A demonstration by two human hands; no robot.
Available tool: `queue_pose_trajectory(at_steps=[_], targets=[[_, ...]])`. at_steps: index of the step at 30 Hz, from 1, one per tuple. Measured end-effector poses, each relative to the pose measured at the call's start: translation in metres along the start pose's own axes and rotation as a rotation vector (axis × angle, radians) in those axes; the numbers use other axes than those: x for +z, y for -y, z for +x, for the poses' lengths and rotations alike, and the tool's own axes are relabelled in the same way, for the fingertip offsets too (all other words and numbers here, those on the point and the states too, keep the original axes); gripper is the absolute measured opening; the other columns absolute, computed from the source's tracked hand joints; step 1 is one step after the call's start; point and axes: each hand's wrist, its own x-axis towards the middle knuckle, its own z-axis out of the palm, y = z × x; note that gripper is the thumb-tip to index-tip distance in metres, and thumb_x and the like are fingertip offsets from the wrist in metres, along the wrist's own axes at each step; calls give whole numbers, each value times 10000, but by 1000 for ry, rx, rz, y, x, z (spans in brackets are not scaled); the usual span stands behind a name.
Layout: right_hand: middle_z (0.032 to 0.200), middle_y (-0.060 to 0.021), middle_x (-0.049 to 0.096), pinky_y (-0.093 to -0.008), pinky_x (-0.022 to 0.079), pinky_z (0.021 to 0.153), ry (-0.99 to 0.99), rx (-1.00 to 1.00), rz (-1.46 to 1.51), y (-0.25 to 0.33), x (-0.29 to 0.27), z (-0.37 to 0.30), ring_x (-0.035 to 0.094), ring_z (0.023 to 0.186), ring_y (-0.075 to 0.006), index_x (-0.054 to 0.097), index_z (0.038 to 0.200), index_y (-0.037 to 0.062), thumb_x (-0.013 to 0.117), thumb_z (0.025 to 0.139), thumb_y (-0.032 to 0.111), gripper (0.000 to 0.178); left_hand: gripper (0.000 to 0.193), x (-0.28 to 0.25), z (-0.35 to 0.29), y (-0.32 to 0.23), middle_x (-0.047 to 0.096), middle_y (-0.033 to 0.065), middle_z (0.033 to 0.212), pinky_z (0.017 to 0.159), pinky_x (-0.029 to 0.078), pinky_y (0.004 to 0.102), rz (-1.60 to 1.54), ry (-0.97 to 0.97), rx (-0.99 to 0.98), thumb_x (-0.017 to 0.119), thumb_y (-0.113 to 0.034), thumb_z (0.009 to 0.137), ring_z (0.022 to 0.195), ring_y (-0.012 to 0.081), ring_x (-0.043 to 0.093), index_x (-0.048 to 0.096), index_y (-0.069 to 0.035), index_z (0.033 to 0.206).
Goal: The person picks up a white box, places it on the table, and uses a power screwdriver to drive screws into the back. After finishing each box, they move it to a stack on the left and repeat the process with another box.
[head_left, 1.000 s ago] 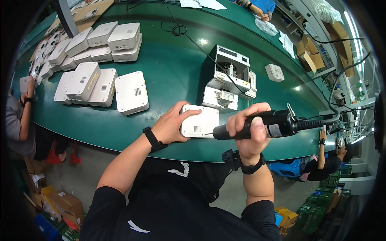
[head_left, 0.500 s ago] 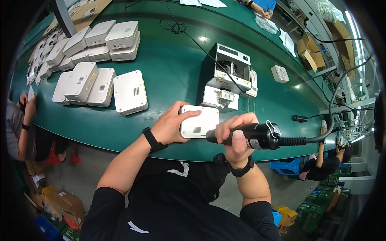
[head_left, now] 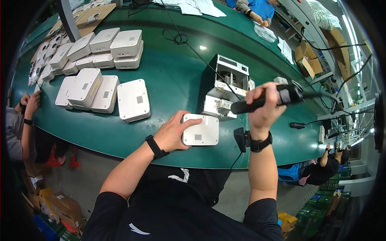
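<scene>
A white plastic box (head_left: 208,135) with rounded corners, vent slots and corner holes lies flat near the table's front edge. My left hand (head_left: 173,131) grips its left side, thumb across the top and fingers along the edge. In my right hand (head_left: 265,106) is a black corded electric screwdriver (head_left: 290,95), raised off the box and held nearly level, pointing left. Its front end is beside a small black-and-white machine (head_left: 211,105) with an open mechanism, which looks like a screw feeder; whether they touch, I cannot tell.
Similar white boxes (head_left: 133,100) stand singly and in stacks (head_left: 126,43) on the left of the green table (head_left: 169,88). A looped black cable (head_left: 180,39) runs to the machine. Another white box (head_left: 280,80) is behind my right hand. Co-workers' hands (head_left: 33,102) show at the left and far side.
My right hand has lifted the screwdriver off the white box and carried it up and right, near the machine. My left hand still holds the box.
</scene>
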Motion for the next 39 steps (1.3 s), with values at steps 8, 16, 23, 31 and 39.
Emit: queue_pose_trajectory(at_steps=[8,16,23,31,39], targets=[[623,-77,491,-349,448,520,138,103,104,19,7,-33,470,473,-180,484,984,47,528,950,252,212,837,-2,1,0,424,112,1318,996,482,412,-4,12,-12,852,-172,593,1187,352,526,536,-285,1360],[647,-85,515,-347,451,526,412,146,299,40,44,-82,489,504,-178,429,1018,52,604,920,332,344,859,0,1,3,441,120,1312,1014,470,416,-26,-11,10,866,-159,571,1217,347,502,541,-282,1357],[655,-88,517,-333,453,526,473,170,220,23,52,-94,492,515,-175,414,1004,43,647,905,332,384,887,0,0,3,444,132,1320,1015,471,420,-16,-8,1,886,-152,538,1216,353,499,552,-275,1351],[658,-92,516,-326,452,523,487,166,231,13,53,-96,485,516,-171,398,989,44,642,911,303,363,879,4,0,6,442,145,1323,1017,470,419,-24,-21,-12,893,-140,528,1227,355,493,572,-265,1337],[653,-86,510,-337,439,512,379,154,206,16,50,-96,483,508,-170,431,1012,54,600,923,353,354,895,4,-3,2,435,154,1314,1021,466,405,-1,-28,36,890,-134,540,1213,345,505,556,-260,1360]])
